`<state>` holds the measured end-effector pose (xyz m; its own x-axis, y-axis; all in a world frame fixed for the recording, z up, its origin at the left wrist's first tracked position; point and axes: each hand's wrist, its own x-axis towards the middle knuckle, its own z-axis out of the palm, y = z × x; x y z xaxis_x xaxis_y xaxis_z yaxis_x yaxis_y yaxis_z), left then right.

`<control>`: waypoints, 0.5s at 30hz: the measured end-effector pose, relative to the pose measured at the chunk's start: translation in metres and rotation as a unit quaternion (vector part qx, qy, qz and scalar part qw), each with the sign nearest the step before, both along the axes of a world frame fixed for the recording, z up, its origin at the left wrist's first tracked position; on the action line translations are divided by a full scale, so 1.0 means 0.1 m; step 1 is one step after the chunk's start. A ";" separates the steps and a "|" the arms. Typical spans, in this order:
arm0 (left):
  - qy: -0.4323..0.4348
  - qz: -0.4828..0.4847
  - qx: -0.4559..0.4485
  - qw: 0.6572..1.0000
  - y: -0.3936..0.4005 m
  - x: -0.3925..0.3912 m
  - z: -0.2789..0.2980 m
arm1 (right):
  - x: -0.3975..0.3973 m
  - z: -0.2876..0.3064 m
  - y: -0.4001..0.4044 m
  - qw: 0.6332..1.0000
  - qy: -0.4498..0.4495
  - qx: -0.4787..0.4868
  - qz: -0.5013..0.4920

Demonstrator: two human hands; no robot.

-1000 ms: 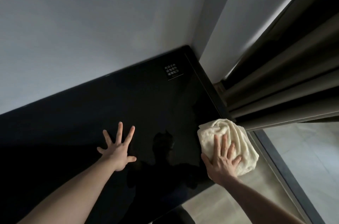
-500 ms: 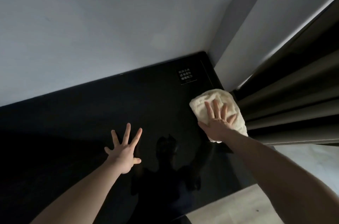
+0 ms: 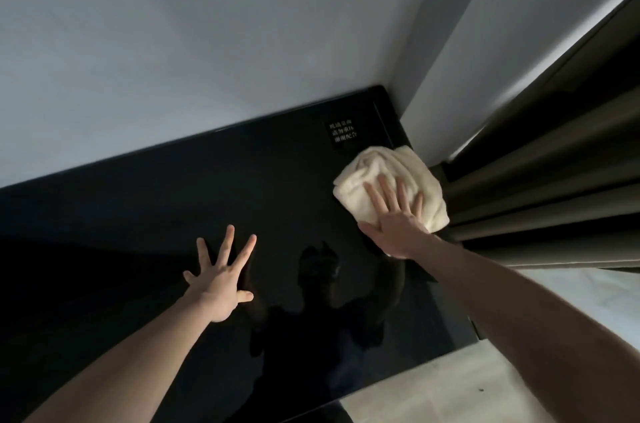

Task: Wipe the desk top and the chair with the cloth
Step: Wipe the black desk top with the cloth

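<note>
While the right hand (image 3: 398, 218) presses flat on the cream cloth (image 3: 389, 185) with fingers straight and slightly spread, the cloth lies bunched near the far right corner of the glossy black desk top (image 3: 173, 208), just below a small label with white characters (image 3: 343, 135) and just beside the dark curtain folds (image 3: 540, 187). The left hand (image 3: 220, 279) rests palm-down on the bare desk surface well apart from the cloth — fingers splayed wide, holding nothing — and the black top mirrors a dim reflection of the person. Pale walls (image 3: 190, 41) meet behind the desk's far corner, and light flooring (image 3: 450, 388) shows past its near right edge.
</note>
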<state>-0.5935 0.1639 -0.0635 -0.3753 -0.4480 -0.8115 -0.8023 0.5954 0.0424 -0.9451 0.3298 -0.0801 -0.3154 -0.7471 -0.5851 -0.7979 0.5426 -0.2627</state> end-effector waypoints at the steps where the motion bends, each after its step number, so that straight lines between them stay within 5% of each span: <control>1: -0.001 0.003 0.002 1.000 0.00 -0.01 0.02 | 0.02 -0.01 0.20 1.000 0.003 -0.002 -0.014; 7: 0.000 0.011 0.006 1.000 0.00 -0.06 0.08 | 0.27 -0.04 0.96 0.991 0.010 0.030 -0.128; 15: 0.071 -0.038 -0.014 0.997 0.01 0.26 0.11 | 1.19 0.01 0.89 0.960 -0.030 0.035 -0.275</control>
